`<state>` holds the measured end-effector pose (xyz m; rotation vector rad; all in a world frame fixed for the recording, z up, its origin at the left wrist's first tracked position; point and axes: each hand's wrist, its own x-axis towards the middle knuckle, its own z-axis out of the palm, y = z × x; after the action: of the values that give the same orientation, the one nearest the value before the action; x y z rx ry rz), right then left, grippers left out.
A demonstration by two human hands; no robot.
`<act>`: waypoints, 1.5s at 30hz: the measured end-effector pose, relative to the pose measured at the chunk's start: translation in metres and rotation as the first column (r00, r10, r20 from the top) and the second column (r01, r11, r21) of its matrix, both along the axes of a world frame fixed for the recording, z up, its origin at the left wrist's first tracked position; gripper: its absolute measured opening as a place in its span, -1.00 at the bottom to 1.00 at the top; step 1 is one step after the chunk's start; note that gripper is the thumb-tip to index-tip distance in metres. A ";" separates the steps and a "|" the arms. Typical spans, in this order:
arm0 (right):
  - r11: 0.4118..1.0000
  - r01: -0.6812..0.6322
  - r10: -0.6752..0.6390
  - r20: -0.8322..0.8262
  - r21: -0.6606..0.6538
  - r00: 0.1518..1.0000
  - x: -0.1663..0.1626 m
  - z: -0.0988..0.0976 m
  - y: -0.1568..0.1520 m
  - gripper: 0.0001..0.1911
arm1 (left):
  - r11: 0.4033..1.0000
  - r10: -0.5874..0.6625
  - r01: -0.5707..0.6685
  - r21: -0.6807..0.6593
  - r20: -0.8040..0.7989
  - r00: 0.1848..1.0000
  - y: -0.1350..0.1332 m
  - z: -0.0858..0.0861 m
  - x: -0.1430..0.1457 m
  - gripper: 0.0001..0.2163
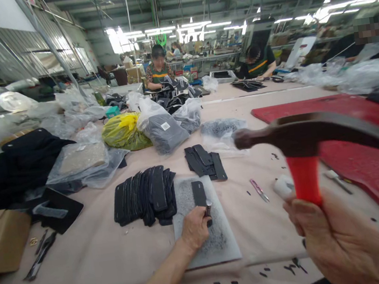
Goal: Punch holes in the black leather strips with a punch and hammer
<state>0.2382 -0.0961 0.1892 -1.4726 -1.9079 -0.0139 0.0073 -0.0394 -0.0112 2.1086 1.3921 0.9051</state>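
Note:
My right hand [338, 239] is wrapped round the red handle of a claw hammer [300, 134], raised in the near right of the view. On a pale, speckled board [222, 231], my left hand [196, 228] closes around a small metal punch [208, 206]. The punch stands upright at the lower end of a black strip-shaped piece [199, 192] lying on the board; its tip is hidden by my fingers. A dense row of similar black pieces [144, 194] lies just left of the board. Several more black pieces [206, 160] lie beyond its far edge.
Pink-handled thread snips [259, 190] lie right of the board. A red panel [355, 157] covers the table's right side. Plastic-wrapped bundles [165, 129] and a yellow bag [125, 131] sit farther back. A cardboard box [3, 241] stands left. Co-workers [159, 69] sit across the table.

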 end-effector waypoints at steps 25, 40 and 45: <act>0.691 -0.033 -0.137 -0.176 -0.722 0.975 0.060 -0.106 0.017 -0.59 | 0.999 0.048 -0.048 -0.017 0.007 0.999 0.000 -0.006 -0.002 -0.88; 0.863 -0.200 0.160 -0.125 -0.464 0.979 -0.068 -0.164 0.050 -0.70 | 0.992 0.011 -0.002 -0.126 0.072 0.997 0.002 0.002 -0.006 -0.78; 0.861 -0.148 0.120 -0.088 -0.486 0.989 -0.073 -0.174 0.048 -0.67 | 0.936 0.306 -0.256 -0.241 0.199 0.931 0.014 0.015 -0.014 -0.77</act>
<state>0.1654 -0.0477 0.0156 -1.6304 -2.0575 0.6166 -0.0063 -0.0253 0.0036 1.6133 1.6119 1.0269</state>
